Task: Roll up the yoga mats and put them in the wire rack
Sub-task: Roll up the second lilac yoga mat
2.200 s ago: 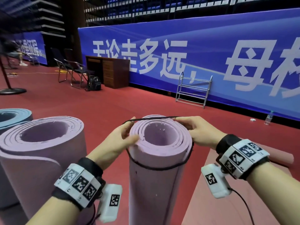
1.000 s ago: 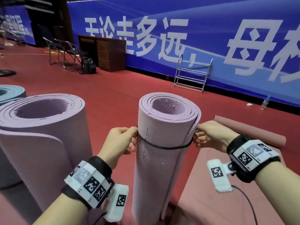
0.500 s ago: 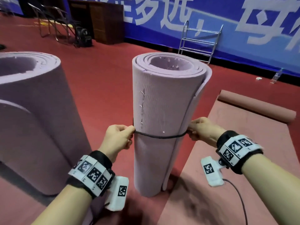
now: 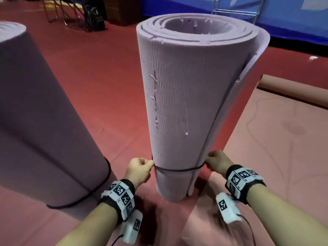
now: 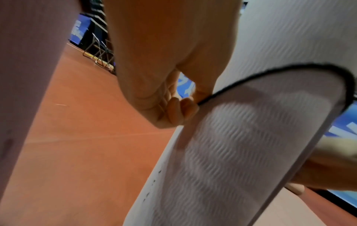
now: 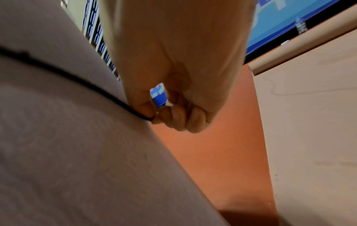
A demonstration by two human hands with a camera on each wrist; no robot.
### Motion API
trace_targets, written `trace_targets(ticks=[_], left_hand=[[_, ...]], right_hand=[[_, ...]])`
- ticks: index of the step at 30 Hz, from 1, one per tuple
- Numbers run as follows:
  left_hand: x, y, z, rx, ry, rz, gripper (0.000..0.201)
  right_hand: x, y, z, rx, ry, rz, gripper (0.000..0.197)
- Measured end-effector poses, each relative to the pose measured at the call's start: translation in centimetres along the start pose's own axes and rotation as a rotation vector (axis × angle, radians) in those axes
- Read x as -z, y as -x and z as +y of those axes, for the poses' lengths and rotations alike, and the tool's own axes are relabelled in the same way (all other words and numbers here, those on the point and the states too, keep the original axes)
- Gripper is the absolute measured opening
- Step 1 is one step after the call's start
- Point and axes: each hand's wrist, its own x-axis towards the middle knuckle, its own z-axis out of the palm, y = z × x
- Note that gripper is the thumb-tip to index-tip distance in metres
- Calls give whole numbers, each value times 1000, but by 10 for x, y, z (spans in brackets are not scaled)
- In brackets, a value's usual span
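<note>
Mat: the lilac rolled yoga mat (image 4: 179, 107) is standing upright on the floor (image 4: 106, 86) between your hands.
Fingers: your left hand (image 4: 140, 169) and right hand (image 4: 217, 164) are each pinching the black elastic band (image 4: 177, 169) encircling its lower end.
Handling: it is looking light, soft and springy; take hold around the middle.

Open red floor (image 4: 110, 96) between upright purple rolls (image 4: 186, 103), (image 4: 40, 121).
</note>
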Motion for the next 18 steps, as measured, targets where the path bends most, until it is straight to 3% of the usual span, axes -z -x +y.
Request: trace_targets(ticks=[4,7,8,11,12,15,18], left_hand=[[5,8,7,-47,-37,10,31],[17,22,21,-131,-73,44,18],[22,30,28,-177,-92,67,8],[32,54,50,-349,-135,95,31],[34,63,58,-391,-137,85,36],[36,85,78,-409,-101,27,47],[37,100,89,-351,21,-34,60]], right_hand=[[7,8,-2,18,-46,-55,38],[36,22,-20,133,87,-92,11],[46,28,-27,175,101,-103,19],[67,52,-51,330,161,-175,99],[68,61,-60,379,180,-211,114],[54,79,-81,420,33,-213,122],[33,79,-92,441,-110,-29,108]])
